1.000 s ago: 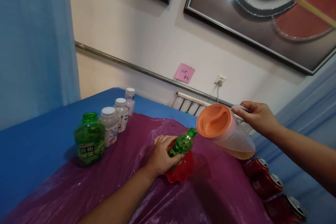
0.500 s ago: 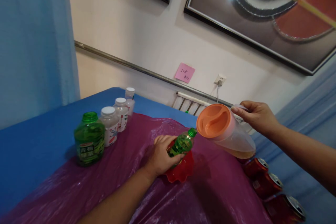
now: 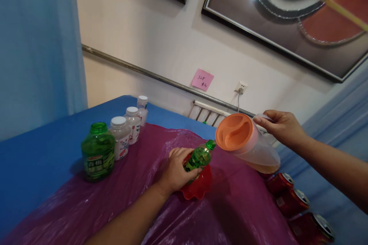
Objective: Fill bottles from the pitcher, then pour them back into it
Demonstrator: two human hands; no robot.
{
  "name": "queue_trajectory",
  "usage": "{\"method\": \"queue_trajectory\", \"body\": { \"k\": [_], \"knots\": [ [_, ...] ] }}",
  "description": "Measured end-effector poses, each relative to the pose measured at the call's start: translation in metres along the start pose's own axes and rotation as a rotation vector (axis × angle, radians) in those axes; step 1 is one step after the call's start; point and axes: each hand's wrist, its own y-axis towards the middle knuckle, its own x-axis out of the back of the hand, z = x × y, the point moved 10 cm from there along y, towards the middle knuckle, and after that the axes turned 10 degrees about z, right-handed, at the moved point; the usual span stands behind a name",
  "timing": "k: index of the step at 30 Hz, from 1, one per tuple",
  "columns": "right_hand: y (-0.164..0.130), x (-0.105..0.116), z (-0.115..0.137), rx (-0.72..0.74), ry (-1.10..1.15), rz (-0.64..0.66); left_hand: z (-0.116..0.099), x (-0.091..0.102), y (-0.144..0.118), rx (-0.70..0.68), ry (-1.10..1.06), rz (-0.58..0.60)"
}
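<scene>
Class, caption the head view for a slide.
Left hand holds a green bottle; right hand holds a tilted orange-lidded pitcher beside it.

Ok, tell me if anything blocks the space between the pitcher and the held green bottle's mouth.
Nothing visible does: the orange lid of the pitcher in the right hand appears close to the mouth of the green bottle in the left hand. The red dish is below, outside that gap.

Grn btl [image 3: 200, 157] — ptly bhd L hand [image 3: 177, 170]
</scene>
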Motion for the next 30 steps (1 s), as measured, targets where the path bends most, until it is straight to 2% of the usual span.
{"method": "queue_trajectory", "body": {
  "k": [17, 21, 23, 26, 30],
  "knots": [
    [-0.001, -0.002, -0.008, -0.029, 0.017, -0.004, 0.001, 0.0, 0.0, 0.005, 0.004, 0.0],
    [-0.004, -0.004, -0.015, -0.026, 0.081, -0.024, 0.002, -0.001, 0.0, 0.003, 0.01, -0.002],
    [-0.008, -0.008, -0.029, -0.052, 0.17, -0.034, 0.001, 0.0, 0.0, -0.003, 0.013, -0.011],
    [-0.016, -0.021, -0.065, -0.099, 0.379, -0.082, 0.002, 0.001, 0.0, -0.006, 0.012, -0.022],
    [-0.036, -0.048, -0.125, -0.186, 0.679, -0.273, 0.011, 0.0, 0.0, 0.014, -0.009, -0.043]
  ]
}}
